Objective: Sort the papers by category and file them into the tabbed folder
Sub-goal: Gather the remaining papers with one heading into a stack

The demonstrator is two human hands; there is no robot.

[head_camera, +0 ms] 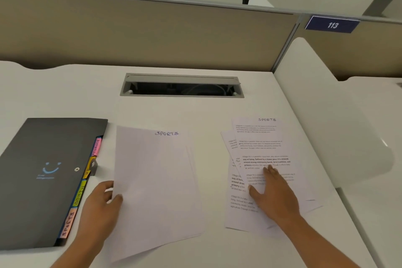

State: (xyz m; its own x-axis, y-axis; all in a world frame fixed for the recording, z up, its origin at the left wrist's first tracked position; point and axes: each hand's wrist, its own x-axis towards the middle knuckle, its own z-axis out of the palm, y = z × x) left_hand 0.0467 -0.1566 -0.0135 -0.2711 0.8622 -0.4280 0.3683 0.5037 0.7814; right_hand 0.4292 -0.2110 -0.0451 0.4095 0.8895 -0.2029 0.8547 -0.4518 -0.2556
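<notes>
A dark tabbed folder (43, 176) lies closed at the left of the desk, with pink, yellow, green and orange tabs along its right edge. A white sheet headed "SPORTS" (156, 185) lies in the middle on other sheets. My left hand (102, 204) grips its left edge, thumb on top. To the right sits a fanned pile of printed papers (261, 150), the top one also headed "SPORTS". My right hand (274, 193) rests flat on that pile with straight fingers.
A grey cable slot (181, 86) opens in the desk behind the papers. A beige partition (141, 32) closes the back, with a blue "113" sign (332, 25). A white divider (326, 111) stands at the right. Black chairs show beyond the partition.
</notes>
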